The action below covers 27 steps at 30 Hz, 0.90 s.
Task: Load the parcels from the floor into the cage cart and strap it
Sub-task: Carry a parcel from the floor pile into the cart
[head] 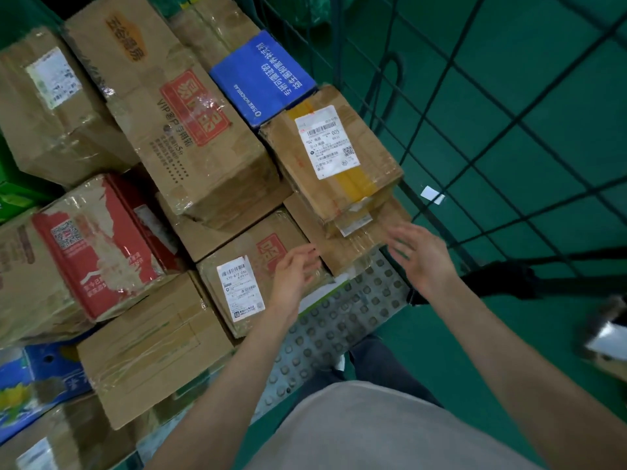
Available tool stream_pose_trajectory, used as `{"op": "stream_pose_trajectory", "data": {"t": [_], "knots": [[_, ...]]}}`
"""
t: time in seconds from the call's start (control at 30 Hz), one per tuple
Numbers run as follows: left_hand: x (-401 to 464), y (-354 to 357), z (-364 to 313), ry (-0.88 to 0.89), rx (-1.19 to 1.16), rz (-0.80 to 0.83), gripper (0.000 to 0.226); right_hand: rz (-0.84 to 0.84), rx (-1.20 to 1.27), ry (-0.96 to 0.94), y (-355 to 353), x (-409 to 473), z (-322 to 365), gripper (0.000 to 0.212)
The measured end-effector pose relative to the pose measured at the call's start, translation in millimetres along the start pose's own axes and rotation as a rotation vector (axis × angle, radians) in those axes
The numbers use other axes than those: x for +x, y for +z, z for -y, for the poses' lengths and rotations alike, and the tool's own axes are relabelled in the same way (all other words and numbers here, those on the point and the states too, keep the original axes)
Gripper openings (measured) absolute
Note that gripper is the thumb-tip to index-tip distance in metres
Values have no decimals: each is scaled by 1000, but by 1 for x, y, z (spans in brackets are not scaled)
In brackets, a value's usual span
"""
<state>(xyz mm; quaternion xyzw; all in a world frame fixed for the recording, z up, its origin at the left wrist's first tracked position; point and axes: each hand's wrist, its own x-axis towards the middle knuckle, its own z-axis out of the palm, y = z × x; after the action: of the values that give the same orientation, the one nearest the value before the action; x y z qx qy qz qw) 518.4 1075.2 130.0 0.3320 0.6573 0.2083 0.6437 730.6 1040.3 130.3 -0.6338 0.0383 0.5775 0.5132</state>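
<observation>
Brown taped cardboard parcels (190, 137) are seen packed edge to edge inside the green wire-mesh cage cart (451, 106); a yellow-taped labelled box (334, 157) is stacked against the mesh wall, overhanging a flat carton (342, 245) beneath; both hands are held released, grasping nothing, the left hand (293, 273) over a labelled carton (244, 283), the right hand (422, 256) near the flat carton's corner; open studded grey floor plate (339, 327) is left before the stack.

Bare forearms, a loose grey T-shirt (373, 432), dark blue jeans (369, 361) — a white shoe (341, 362) below
</observation>
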Motion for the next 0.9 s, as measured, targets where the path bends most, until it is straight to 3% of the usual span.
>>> {"op": "stream_pose_trajectory", "data": {"t": [0.2, 0.43, 0.9], "knots": [[-27, -1, 39, 46, 91, 65, 30, -105, -28, -80, -34, -51, -51, 13], [-52, 12, 99, 43, 312, 254, 31, -314, 159, -116, -111, -132, -145, 16], [-151, 153, 190, 104, 760, 664, 31, -762, 612, -234, -283, -262, -252, 16]]}}
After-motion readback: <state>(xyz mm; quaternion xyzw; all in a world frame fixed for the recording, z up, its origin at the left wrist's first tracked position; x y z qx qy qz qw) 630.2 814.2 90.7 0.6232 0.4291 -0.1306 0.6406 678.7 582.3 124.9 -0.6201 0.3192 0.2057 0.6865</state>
